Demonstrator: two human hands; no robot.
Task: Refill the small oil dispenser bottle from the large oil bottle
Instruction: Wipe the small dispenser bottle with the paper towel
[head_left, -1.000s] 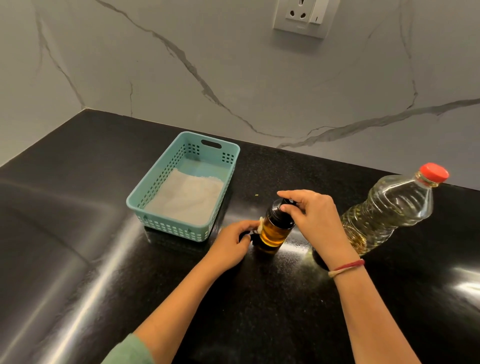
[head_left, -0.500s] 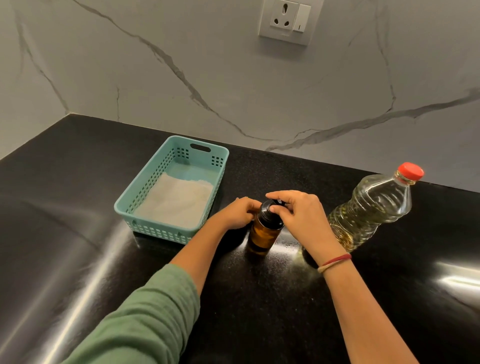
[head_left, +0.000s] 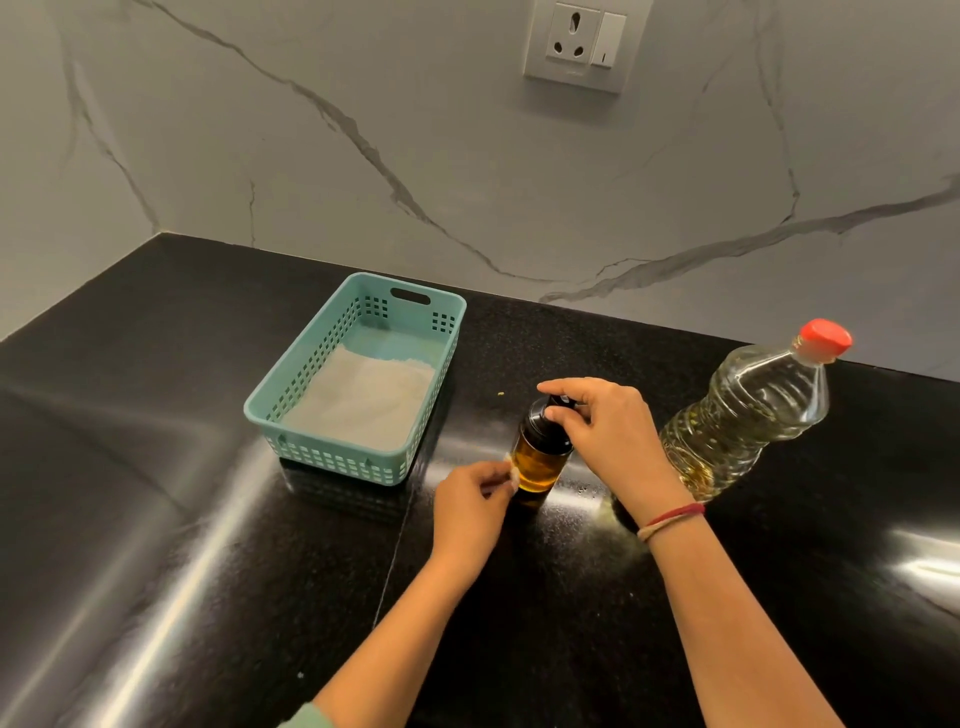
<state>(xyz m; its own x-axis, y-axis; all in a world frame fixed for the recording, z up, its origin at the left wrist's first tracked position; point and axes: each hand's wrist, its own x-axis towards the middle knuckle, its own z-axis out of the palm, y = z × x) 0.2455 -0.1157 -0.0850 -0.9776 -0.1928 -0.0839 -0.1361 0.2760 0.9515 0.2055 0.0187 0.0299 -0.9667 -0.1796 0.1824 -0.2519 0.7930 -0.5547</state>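
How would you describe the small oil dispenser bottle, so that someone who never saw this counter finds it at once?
On the black countertop, look between the teal basket on one side and the large oil bottle with a red cap on the other. The small oil dispenser bottle stands upright there, with both hands on it. Unlike its clear, taller neighbour, it is short, amber and black-topped.

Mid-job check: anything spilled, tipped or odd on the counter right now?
No clear spill. A few small droplets glisten on the countertop beside the small dispenser bottle; a tiny yellowish crumb lies behind it. Both bottles stand upright; the large oil bottle is capped.
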